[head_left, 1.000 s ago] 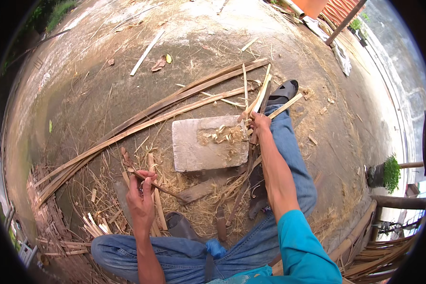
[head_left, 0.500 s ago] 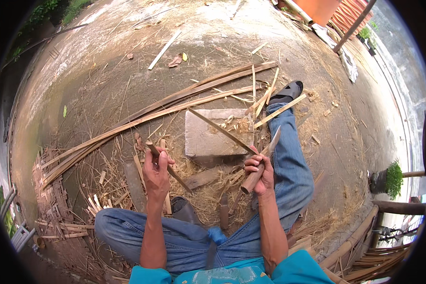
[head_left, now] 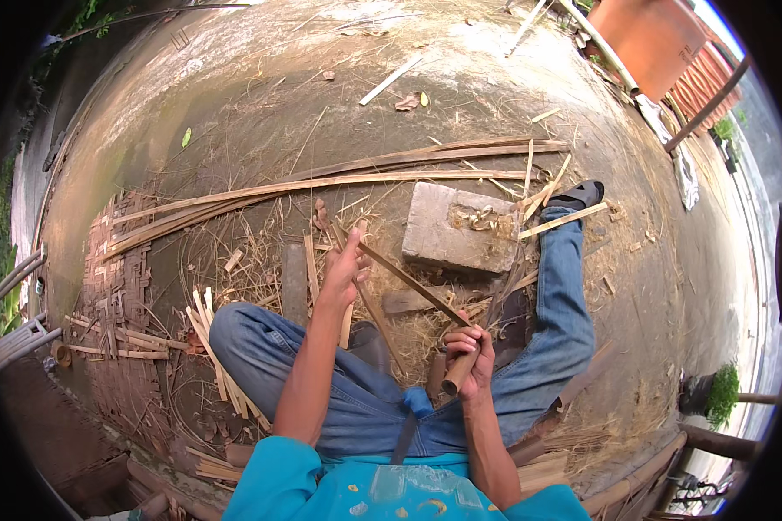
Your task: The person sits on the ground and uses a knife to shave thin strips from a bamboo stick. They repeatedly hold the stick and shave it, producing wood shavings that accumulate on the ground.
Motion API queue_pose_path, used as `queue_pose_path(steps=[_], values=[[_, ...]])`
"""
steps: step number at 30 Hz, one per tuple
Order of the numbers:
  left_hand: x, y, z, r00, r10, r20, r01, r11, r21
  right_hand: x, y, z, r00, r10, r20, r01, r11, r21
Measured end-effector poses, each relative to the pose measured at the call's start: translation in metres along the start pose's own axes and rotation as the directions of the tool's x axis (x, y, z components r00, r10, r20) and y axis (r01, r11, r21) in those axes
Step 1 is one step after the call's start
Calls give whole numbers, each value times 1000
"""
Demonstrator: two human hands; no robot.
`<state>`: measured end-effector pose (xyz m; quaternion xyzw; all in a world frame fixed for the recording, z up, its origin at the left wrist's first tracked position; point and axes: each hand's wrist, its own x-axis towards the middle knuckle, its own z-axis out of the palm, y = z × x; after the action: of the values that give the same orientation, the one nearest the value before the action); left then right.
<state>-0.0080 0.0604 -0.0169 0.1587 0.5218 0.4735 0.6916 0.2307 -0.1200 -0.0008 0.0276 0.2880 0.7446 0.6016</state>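
Note:
My left hand (head_left: 346, 271) is closed around a thin brown bamboo strip (head_left: 379, 319) that slants down toward my lap. A second bamboo strip (head_left: 413, 282) spans the gap between my hands; its upper end meets my left fingers. My right hand (head_left: 469, 354) grips the thick wooden handle of a knife (head_left: 460, 373) and pinches the lower end of that second strip. The knife's blade points away from me, hard to make out against the ground. Beyond my hands sits a pale stone block (head_left: 443, 224) with shavings on top.
Long bamboo strips (head_left: 321, 184) lie across the ground beyond the block. Short pale splints (head_left: 222, 356) rest beside my left knee, near a woven mat (head_left: 123, 304). Shavings litter the ground between my legs. A potted plant (head_left: 723, 401) stands at the right.
My left hand has come closer to my right, and the far end of the second strip now reaches it. The knife has drawn nearer to my lap. The view has shifted.

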Motion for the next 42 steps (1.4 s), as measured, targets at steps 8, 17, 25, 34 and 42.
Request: queue_pose_path(steps=[8,17,25,34,42], values=[[-4,5,-2,982,184,40,-183,983,-20,-3,-2,15,985,-162,-55,137,939,-316],[-7,11,3,990,-29,140,45,993,-112,-2,7,35,841,-535,-80,268,540,-798],[0,0,5,964,-191,187,223,960,-170,3,-6,-21,986,-143,-88,116,959,-260],[7,-19,4,928,-317,194,343,931,-120,7,1,-26,993,-75,-87,53,971,-232],[-20,-25,30,910,-377,170,396,914,-93,10,17,-22,991,-72,-112,24,925,-379]])
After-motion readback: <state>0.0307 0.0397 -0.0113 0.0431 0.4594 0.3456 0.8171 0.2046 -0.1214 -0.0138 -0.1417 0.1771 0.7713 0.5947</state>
